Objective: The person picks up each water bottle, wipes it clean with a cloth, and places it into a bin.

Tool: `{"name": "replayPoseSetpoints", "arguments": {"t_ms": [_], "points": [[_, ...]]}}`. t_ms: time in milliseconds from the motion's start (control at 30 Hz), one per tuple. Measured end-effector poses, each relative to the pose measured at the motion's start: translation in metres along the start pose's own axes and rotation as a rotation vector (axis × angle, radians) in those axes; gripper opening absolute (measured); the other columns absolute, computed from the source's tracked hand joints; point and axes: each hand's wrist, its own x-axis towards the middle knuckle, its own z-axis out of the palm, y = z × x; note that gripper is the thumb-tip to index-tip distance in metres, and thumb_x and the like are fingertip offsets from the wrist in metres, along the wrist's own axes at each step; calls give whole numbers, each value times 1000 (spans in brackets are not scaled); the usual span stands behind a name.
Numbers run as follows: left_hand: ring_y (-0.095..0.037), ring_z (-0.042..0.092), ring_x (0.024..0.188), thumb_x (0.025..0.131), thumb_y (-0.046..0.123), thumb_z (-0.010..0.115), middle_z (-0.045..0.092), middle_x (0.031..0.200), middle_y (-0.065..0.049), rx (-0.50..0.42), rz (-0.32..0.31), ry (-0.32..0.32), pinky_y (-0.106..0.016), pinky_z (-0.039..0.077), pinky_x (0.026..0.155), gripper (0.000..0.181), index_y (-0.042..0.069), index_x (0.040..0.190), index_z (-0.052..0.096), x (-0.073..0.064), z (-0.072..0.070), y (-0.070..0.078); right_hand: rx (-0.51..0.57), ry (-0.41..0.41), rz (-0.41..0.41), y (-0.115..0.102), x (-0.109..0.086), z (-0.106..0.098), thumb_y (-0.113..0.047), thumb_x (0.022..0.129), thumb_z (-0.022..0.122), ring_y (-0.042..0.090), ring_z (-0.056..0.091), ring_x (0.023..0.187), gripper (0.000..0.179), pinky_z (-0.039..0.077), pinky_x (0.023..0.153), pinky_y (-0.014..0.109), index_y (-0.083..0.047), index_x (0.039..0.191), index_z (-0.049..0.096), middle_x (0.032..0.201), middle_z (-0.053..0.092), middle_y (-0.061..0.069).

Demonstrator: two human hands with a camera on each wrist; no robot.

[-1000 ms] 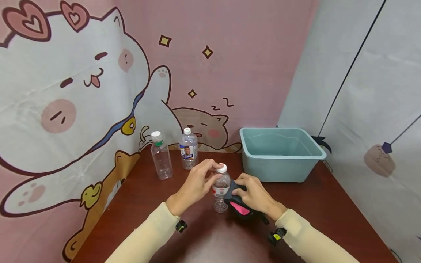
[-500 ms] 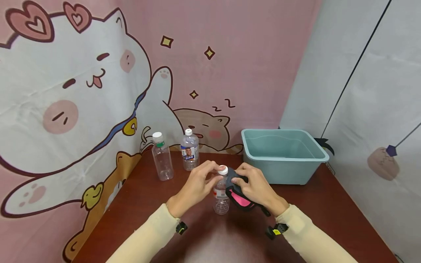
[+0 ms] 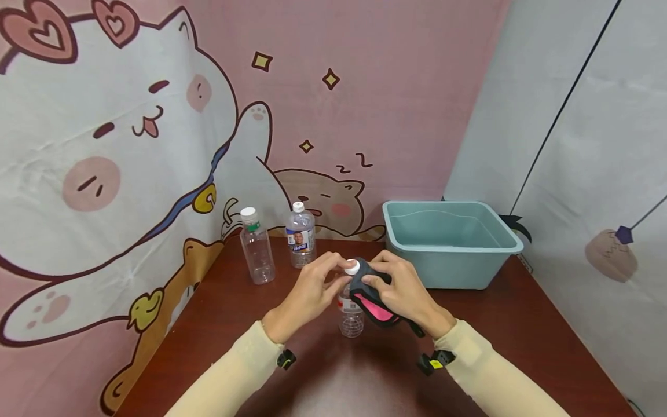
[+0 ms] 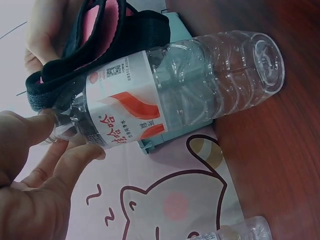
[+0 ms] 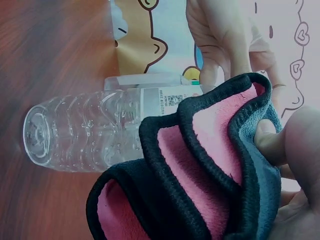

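A clear plastic water bottle [image 3: 351, 325] with a red and white label [image 4: 125, 100] stands upright in front of me. My left hand [image 3: 311, 285] holds it at the top, fingers and thumb around the neck and white cap [image 3: 352, 267]. My right hand [image 3: 409, 294] grips a folded dark grey cloth [image 3: 376, 307] with a pink inner side and black edging, thumb on top. The cloth [image 5: 200, 175] lies against the bottle's shoulder and neck, right by the left fingertips, and hides part of the upper bottle.
Two more clear bottles stand at the back left: one with a green neck band [image 3: 257, 255], one with a blue label [image 3: 300, 238]. A light teal plastic tub [image 3: 448, 269] is at the back right of the brown table [image 3: 208, 347]. Patterned cloth walls rise behind.
My right hand has moved the cloth up along the bottle, from beside its label to its neck, just under the cap. My left hand has kept its hold at the top.
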Motion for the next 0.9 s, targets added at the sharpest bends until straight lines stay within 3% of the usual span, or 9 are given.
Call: {"name": "replayPoseSetpoints", "arguments": {"t_ms": [333,700,900], "points": [[-26,83,120,105,5,85,79,126,-11,2,0,-5,-46,72,99,25,9,127,73,4,-1,2,8,-3,7,0,-1,-3,-13,108,85,13,70,98,18,62,83,33,-8,124,90,111,75,0],[-21,82,113,105,5,86,79,128,-9,-17,-43,-38,-29,71,96,28,9,129,72,1,-4,6,-8,-23,26,2,-4,-3,-17,107,87,12,70,100,22,61,84,31,-10,127,90,111,75,-2],[-26,76,99,104,10,90,80,128,-9,-43,-103,-24,-44,73,80,33,11,130,71,4,0,11,-47,1,47,12,-8,-14,-17,107,87,11,69,95,24,58,81,29,-9,129,89,110,76,-2]]}}
